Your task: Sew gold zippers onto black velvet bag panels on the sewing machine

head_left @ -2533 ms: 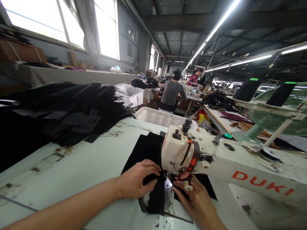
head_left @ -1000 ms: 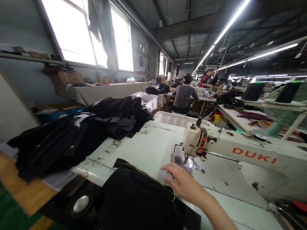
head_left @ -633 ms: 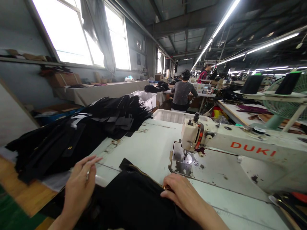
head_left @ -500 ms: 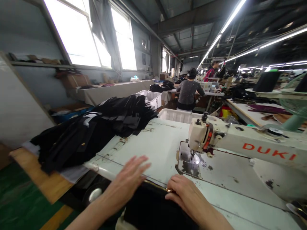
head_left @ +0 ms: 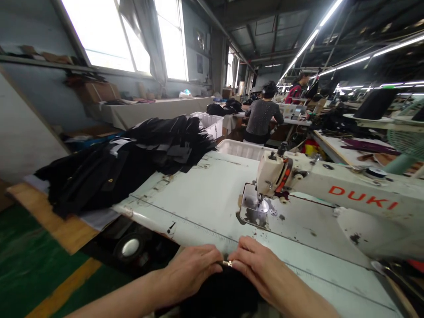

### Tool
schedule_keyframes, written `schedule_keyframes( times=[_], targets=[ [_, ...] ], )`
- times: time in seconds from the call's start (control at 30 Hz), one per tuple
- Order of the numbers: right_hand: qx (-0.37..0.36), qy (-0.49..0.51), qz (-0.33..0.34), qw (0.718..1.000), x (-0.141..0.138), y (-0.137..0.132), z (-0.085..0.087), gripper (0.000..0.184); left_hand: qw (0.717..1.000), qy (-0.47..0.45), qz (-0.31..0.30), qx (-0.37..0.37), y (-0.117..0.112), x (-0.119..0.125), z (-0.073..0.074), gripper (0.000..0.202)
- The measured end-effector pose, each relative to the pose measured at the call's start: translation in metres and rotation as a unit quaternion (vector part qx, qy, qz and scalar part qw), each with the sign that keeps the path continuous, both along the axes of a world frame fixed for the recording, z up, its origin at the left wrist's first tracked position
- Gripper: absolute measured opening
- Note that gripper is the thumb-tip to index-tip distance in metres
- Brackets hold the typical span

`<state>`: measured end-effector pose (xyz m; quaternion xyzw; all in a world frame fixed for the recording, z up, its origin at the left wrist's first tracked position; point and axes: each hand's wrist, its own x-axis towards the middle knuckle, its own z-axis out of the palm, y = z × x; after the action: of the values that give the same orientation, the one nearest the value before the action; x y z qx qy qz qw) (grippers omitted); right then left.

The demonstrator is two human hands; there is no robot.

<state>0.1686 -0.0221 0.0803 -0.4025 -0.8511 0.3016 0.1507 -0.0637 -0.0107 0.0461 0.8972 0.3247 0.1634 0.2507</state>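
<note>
At the front edge of the sewing table [head_left: 198, 225], my left hand [head_left: 195, 267] and my right hand [head_left: 256, 267] face each other, fingers pinched on the top edge of a black cloth piece [head_left: 225, 291]. Between the fingertips shows a short stretch of gold-coloured metal zipper [head_left: 227, 263] on that edge. The rest of the cloth hangs down towards my lap, partly hidden by my hands and forearms. Beyond my right hand stands the sewing machine [head_left: 270, 174], its lit needle plate [head_left: 253, 205] bare of cloth.
A large heap of black cloth pieces [head_left: 132, 163] lies at the table's left end, over a wooden board [head_left: 49, 216]. White plastic crates [head_left: 243, 149] stand behind the table. A person [head_left: 263, 115] sits further off, back turned. A thread cone [head_left: 376, 104] and green fan [head_left: 409, 139] are at right.
My left hand, spread and blurred before, has moved right and down and now pinches the cloth edge beside my right hand. The view has shifted slightly, showing more of the table's front edge.
</note>
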Motion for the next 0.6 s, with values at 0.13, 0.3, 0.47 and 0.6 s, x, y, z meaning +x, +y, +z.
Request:
schedule_keyframes(
  times=[0.13, 0.3, 0.47, 0.6],
  targets=[
    [-0.001, -0.024, 0.063, 0.998, 0.014, -0.005, 0.025, 0.031, 0.997, -0.005, -0.043, -0.067, 0.011, -0.014, 0.025, 0.031],
    [-0.020, -0.014, 0.039, 0.999, 0.022, -0.014, 0.027, 0.035, 0.993, -0.007, -0.057, -0.103, 0.018, -0.031, 0.038, 0.030],
    [-0.088, 0.180, -0.123, 0.972, 0.021, -0.014, -0.019, 0.034, 0.999, 0.002, -0.029, -0.034, 0.008, -0.035, 0.026, 0.032],
    [-0.084, 0.255, -0.242, 0.932, 0.021, -0.022, -0.055, 0.064, 0.998, 0.012, -0.013, 0.056, -0.005, -0.039, 0.015, 0.032]
  ],
)
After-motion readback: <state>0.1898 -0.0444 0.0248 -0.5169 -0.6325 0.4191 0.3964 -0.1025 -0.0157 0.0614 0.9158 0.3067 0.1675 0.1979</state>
